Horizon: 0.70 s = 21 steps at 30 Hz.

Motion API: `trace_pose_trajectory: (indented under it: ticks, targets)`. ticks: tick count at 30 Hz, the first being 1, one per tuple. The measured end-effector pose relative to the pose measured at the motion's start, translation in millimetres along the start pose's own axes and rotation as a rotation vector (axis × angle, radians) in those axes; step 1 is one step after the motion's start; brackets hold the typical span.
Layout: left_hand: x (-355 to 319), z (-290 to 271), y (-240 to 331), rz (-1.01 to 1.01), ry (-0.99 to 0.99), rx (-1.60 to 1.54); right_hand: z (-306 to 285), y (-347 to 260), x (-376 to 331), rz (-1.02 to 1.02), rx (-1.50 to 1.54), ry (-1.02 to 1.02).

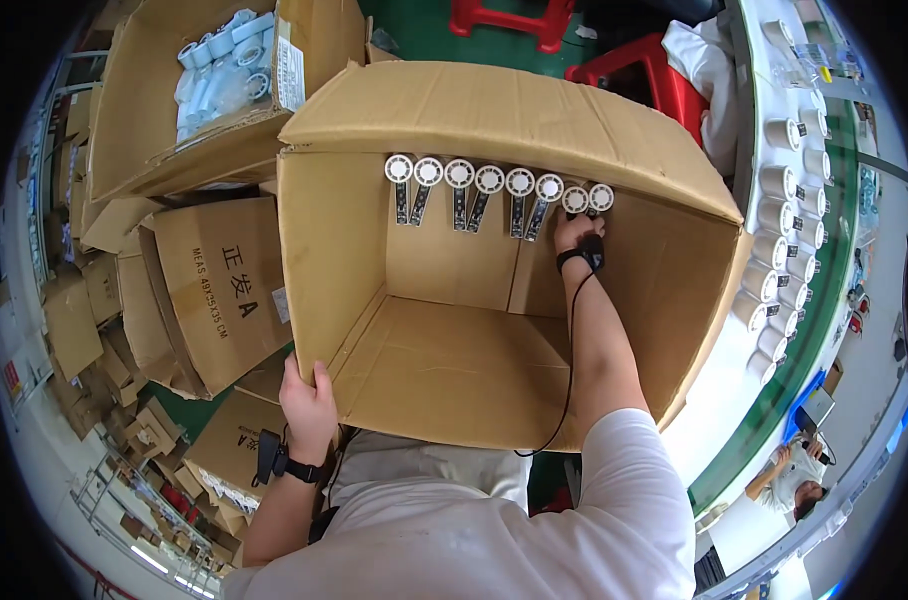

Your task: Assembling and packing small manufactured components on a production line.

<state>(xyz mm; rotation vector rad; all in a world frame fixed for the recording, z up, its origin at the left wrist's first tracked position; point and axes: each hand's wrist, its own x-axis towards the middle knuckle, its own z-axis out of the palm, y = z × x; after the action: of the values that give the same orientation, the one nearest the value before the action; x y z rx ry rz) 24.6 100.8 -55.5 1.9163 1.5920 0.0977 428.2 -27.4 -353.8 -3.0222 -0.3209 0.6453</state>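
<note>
A large open cardboard box [454, 350] lies in front of me, its mouth toward me. Along its far inner side runs a row of several white parts with round, slotted heads [459, 174] and dark narrow strips hanging from them. At the right end of this row, my right hand [578, 234] reaches inside with its fingers closed around the lower ends of two round-headed parts [601, 197]; the fingertips are partly hidden. My left hand [310, 408] grips the box's near left edge, thumb outside. Both wrists wear black straps, and a cable hangs from the right one.
On the right, a white table [719, 400] carries rows of white cylindrical parts [771, 250]. Another open box [134, 130] at the far left holds bagged white pieces. Closed cartons [219, 290] crowd the left; red stools [639, 80] stand beyond. A person [799, 475] is at far right.
</note>
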Motion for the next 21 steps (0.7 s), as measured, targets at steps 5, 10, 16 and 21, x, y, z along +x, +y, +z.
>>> trace_pose_trajectory:
  ticks: [5,10,16,21]
  targets:
    - [-5,0,5,-0.023,0.022,-0.008,-1,8,-5,-0.027,-0.015,0.048]
    - [13,38,25,0.095,-0.017,-0.089,16,102,-5,0.032,0.557,0.251]
    - [-1,5,-21,0.044,0.084,0.045,-292,92,-202,-0.182,1.174,-0.253]
    - [6,10,-24,0.075,0.095,0.094,-345,300,-121,-0.079,0.411,0.529]
